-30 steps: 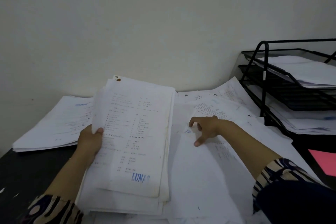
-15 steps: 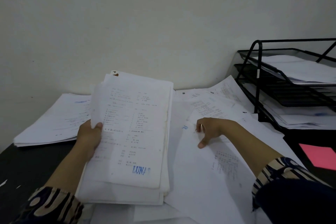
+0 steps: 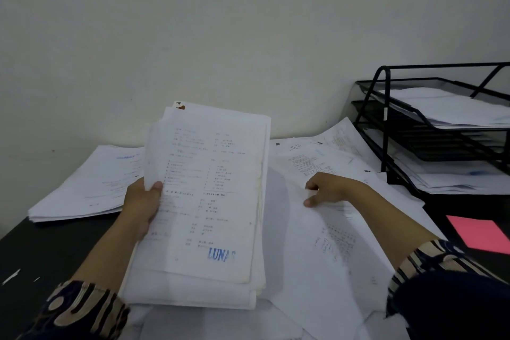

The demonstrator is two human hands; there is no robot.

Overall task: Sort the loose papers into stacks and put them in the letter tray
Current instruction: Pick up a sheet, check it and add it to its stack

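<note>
Over the last second the right hand (image 3: 324, 192), fingers curled onto a loose sheet (image 3: 317, 246), has dragged it nearer across the tabletop (image 3: 55, 251), while the left hand (image 3: 142, 205) keeps gripping the raised stack (image 3: 209, 201), so gathering continues; the letter tray (image 3: 430, 130) waits far right.

My left hand (image 3: 140, 205) holds a paper stack (image 3: 204, 201) above the table (image 3: 55, 251); a second stack (image 3: 91, 182) lies behind-left; loose sheets (image 3: 325, 243) lie right, under my right hand (image 3: 328, 190); letter tray (image 3: 430, 130) stands far right, papers in its tiers
</note>
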